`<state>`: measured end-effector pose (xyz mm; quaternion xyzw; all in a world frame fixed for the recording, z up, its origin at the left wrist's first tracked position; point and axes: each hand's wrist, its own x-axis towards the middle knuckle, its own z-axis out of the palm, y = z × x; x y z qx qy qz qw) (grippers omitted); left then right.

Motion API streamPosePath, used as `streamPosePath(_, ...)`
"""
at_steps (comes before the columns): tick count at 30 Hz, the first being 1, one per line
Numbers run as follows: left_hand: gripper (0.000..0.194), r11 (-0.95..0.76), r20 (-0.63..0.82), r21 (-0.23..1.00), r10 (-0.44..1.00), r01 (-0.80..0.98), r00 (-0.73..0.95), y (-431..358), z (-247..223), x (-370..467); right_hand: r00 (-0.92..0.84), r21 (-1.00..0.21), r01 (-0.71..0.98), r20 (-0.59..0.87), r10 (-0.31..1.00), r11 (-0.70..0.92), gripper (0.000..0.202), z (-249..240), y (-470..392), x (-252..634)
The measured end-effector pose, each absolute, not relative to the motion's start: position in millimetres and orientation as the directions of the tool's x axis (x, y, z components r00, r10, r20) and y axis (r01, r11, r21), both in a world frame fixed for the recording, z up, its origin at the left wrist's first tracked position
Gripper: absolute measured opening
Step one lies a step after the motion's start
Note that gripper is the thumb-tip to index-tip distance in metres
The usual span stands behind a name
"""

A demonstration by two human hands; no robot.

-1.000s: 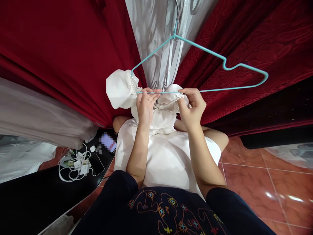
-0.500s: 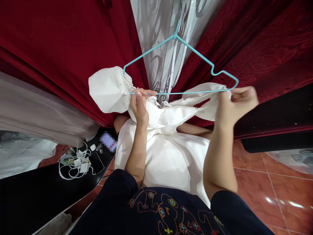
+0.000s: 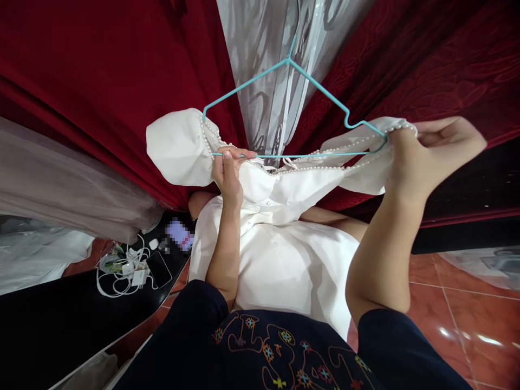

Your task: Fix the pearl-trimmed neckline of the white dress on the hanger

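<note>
A white dress (image 3: 284,260) with pearl-beaded edges lies across my lap. Its left puff sleeve (image 3: 174,146) sits over the left end of a light blue hanger (image 3: 252,81). My left hand (image 3: 230,173) is closed on the hanger's bottom bar, beside the beaded neckline. On the right, my right hand (image 3: 430,146) grips the beaded edge of the other sleeve and holds it stretched past the hanger's right end, which lies inside the sleeve opening.
Red curtains (image 3: 122,81) and sheer grey fabric (image 3: 264,65) hang ahead. A black bench (image 3: 60,314) at left bears white cables (image 3: 117,290), a phone (image 3: 159,270) and a blurred purple item (image 3: 180,235). Red tiles (image 3: 479,309) show at right.
My right hand has moved right and slightly up, pulling the sleeve edge outward past the hanger's end. The hanger has shifted slightly left; my left hand has barely moved.
</note>
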<state>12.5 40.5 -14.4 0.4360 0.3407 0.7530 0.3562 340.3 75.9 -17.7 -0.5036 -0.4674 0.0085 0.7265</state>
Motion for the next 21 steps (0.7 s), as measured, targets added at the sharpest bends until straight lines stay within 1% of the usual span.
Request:
streamPosePath(1, 0.059, -0.523, 0.418, 0.816, 0.828, -0.247, -0.373, 41, -15, 12, 0.595, -0.742, 0.491, 0.668, 0.447, 0.457, 0.027, -8, 77, 332)
streamPosePath(3, 0.055, -0.539, 0.427, 0.796, 0.822, -0.274, -0.378, 43, -17, 12, 0.603, -0.744, 0.518, 0.668, 0.437, 0.423, 0.028, 12, 74, 307)
streamPosePath(4, 0.052, -0.546, 0.431, 0.787, 0.820, -0.288, -0.375, 44, -18, 12, 0.590, -0.751, 0.504, 0.661, 0.465, 0.427, 0.028, 20, 71, 292)
streamPosePath(6, 0.049, -0.554, 0.439, 0.774, 0.818, -0.305, -0.372, 45, -20, 11, 0.532, -0.773, 0.467, 0.634, 0.561, 0.430, 0.022, 31, 61, 264)
streamPosePath(8, 0.049, -0.558, 0.439, 0.775, 0.813, -0.297, -0.382, 46, -21, 9, 0.476, -0.796, 0.428, 0.600, 0.643, 0.427, 0.018, 35, 50, 243)
streamPosePath(10, 0.050, -0.554, 0.433, 0.784, 0.811, -0.279, -0.393, 46, -22, 8, 0.396, -0.826, 0.413, 0.542, 0.741, 0.384, 0.015, 36, 39, 234)
streamPosePath(12, 0.050, -0.546, 0.428, 0.794, 0.815, -0.268, -0.392, 45, -22, 8, 0.321, -0.847, 0.426, 0.471, 0.822, 0.318, 0.016, 37, 28, 234)
streamPosePath(14, 0.049, -0.538, 0.423, 0.798, 0.821, -0.272, -0.383, 44, -22, 9, 0.313, -0.847, 0.434, 0.462, 0.830, 0.308, 0.017, 40, 18, 235)
streamPosePath(17, 0.048, -0.533, 0.421, 0.797, 0.827, -0.282, -0.372, 43, -23, 12, 0.354, -0.837, 0.372, 0.527, 0.772, 0.401, 0.013, 43, 6, 228)
streamPosePath(18, 0.047, -0.535, 0.425, 0.795, 0.827, -0.286, -0.367, 43, -23, 13, 0.334, -0.843, 0.340, 0.522, 0.785, 0.416, 0.015, 41, 4, 222)
streamPosePath(19, 0.047, -0.536, 0.429, 0.792, 0.829, -0.291, -0.359, 43, -23, 14, 0.286, -0.858, 0.311, 0.495, 0.821, 0.409, 0.019, 37, 3, 215)
streamPosePath(21, 0.046, -0.535, 0.434, 0.790, 0.833, -0.301, -0.342, 43, -23, 14, 0.138, -0.899, 0.264, 0.393, 0.909, 0.349, 0.028, 22, 6, 200)
